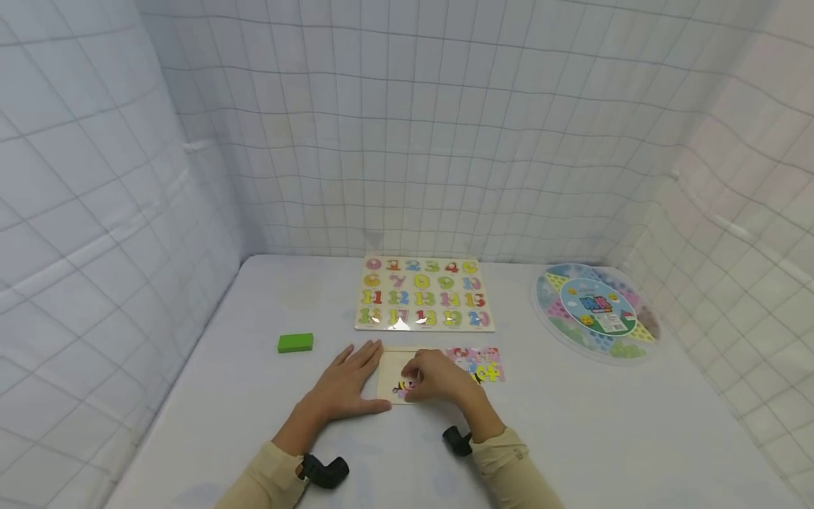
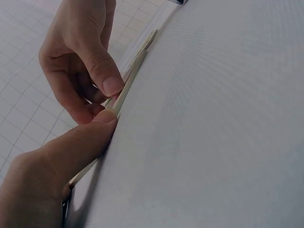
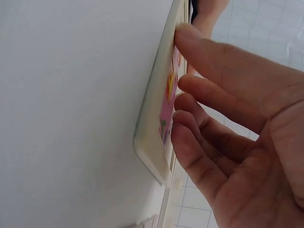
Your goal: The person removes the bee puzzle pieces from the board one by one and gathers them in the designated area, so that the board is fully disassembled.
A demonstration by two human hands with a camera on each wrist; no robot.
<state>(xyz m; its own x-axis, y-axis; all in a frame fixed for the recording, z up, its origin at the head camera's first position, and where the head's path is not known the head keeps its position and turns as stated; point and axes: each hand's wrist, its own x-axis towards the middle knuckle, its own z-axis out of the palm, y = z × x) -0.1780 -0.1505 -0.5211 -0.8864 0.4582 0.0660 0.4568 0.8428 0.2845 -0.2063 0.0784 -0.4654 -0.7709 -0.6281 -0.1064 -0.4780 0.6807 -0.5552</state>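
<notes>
A small pale wooden puzzle tray (image 1: 390,362) lies on the white tabletop, with a bee-patterned puzzle piece (image 1: 401,388) in its lower part. My left hand (image 1: 348,382) lies spread along the tray's left side, its thumb on the near edge. Over the tray my right hand (image 1: 437,377) curls its fingers, thumb and index finger at the printed piece. Pink and yellow printing (image 3: 167,107) shows beneath those fingertips in the right wrist view. Partly behind the right hand, several loose puzzle pieces (image 1: 470,357) lie to the right of the tray.
Behind the tray lies a number puzzle board (image 1: 410,290). A green block (image 1: 295,343) sits to the left. At the right is a round, colourful game board (image 1: 598,311) in clear packaging. White grid-patterned curtains (image 1: 413,141) enclose the table.
</notes>
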